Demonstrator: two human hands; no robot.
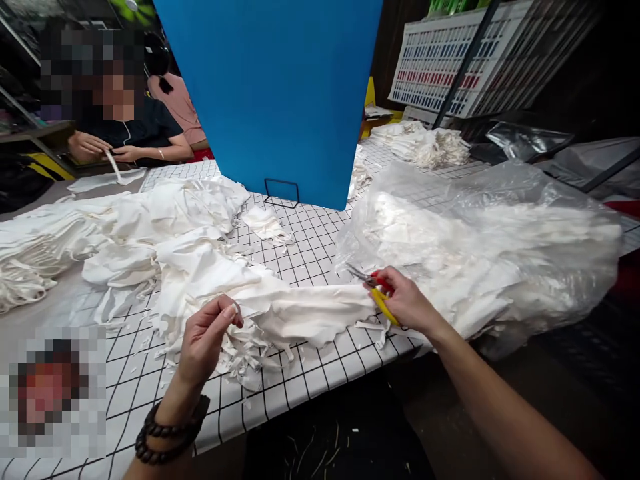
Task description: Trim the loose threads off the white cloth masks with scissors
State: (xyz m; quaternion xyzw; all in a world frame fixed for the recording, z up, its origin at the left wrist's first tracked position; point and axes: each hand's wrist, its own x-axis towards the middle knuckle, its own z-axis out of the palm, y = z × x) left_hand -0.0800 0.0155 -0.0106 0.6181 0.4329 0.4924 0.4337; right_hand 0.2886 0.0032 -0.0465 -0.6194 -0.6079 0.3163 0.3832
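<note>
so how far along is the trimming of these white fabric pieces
Done: offcut strips litter the grid table, beside a loose pile. In hand: left hand pinches a white piece; right hand holds scissors. Left: a full plastic bag.

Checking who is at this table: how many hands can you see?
4: left hand pinching white fabric, right hand holding scissors, and a co-worker's two hands far left. Others may be hidden.
</note>
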